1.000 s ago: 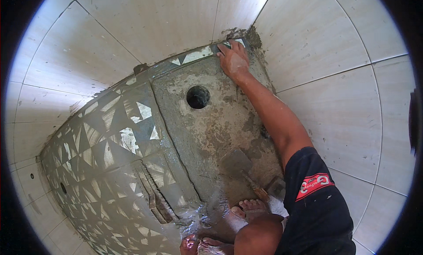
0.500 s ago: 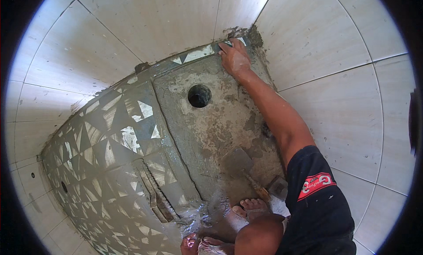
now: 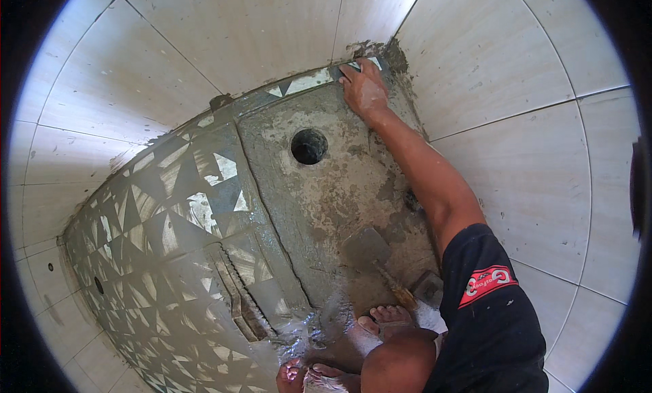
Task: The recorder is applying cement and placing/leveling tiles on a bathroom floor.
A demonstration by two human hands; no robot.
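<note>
My right hand (image 3: 365, 91) reaches to the far corner, its spread fingers pressing on a narrow strip of patterned tile (image 3: 307, 82) along the back wall. Nothing is gripped in it. A round pipe hole (image 3: 309, 147) opens in the bare, mortar-stained floor (image 3: 339, 189) nearer me. Below my arm lies a trowel with a flat grey blade (image 3: 365, 247) and a wooden handle (image 3: 401, 294). Left of it, a notched trowel (image 3: 238, 294) rests on the tiled floor. My left hand is not in view.
Grey slurry smears the triangle-patterned floor tiles (image 3: 159, 237) on the left. Pale tiled walls (image 3: 502, 148) close in the corner. A dark, squarish block (image 3: 428, 288) sits by the wooden handle. My bare foot (image 3: 387, 318) stands near the wet lower edge.
The view has shifted very slightly. My right hand stays on the tile strip, with hardly any movement of its fingers.
</note>
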